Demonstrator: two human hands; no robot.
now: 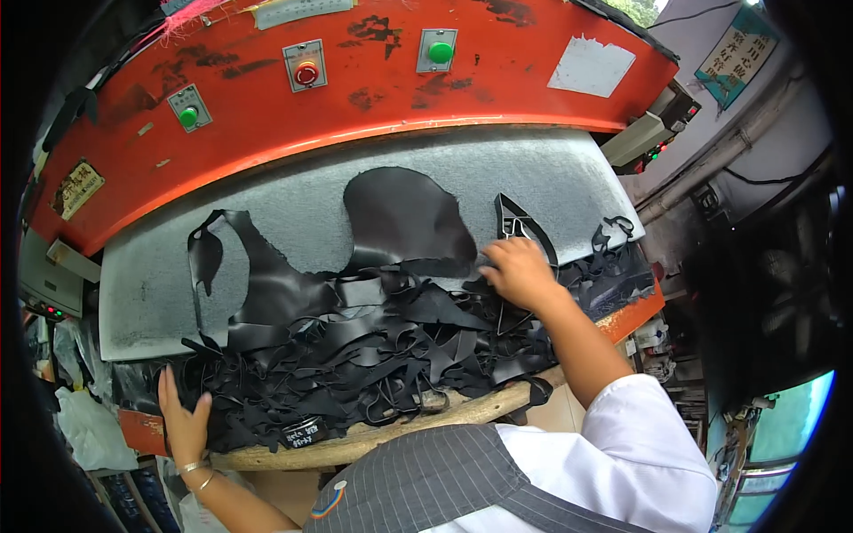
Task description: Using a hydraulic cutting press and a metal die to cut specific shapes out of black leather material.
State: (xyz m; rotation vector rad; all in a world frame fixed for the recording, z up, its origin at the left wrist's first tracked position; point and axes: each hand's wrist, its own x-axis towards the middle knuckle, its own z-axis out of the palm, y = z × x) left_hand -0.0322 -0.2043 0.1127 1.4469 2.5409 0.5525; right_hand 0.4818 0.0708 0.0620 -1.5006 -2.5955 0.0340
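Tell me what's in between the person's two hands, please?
The head view shows a messy heap of black scraps between the left hand and the right hand.

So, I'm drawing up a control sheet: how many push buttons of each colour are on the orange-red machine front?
Green push buttons: 2
Red push button: 1
Total: 3

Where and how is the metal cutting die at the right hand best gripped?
Likely by its inner braces, coming down from above on the near side: the cutting die is an open, thin-walled frame on the grey board, its pointed tip facing away, with braces spanning the middle.
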